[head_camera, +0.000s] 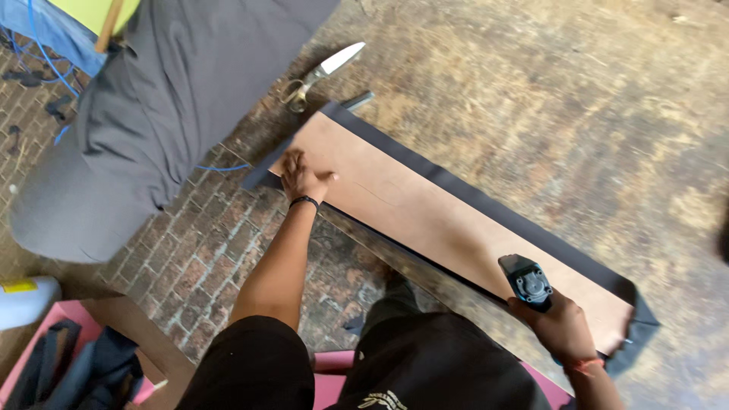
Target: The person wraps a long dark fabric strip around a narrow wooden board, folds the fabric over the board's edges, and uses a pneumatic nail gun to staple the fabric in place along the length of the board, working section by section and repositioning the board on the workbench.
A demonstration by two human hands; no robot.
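Worn wooden workbench (531, 114), scissors (323, 72), dark fabric (456, 186) under board (425, 212)

The worktop (531, 91) is a broad slab of worn, scuffed wood, mottled brown and yellowish, filling the upper right of the view. Below and to the left lies a brick floor (197, 258) of dull red bricks with pale mortar lines (some bricks are darkened). A large grey cloth (152, 106) drapes over something bulky at the upper left, with a blue cable (220, 168) trailing from under it across the bricks. More blue cable (45, 53) tangles in the top left corner. At the lower left sits a pink box (68, 319) with dark cloth inside, a white container (26, 300) beside it. Light is soft and even.
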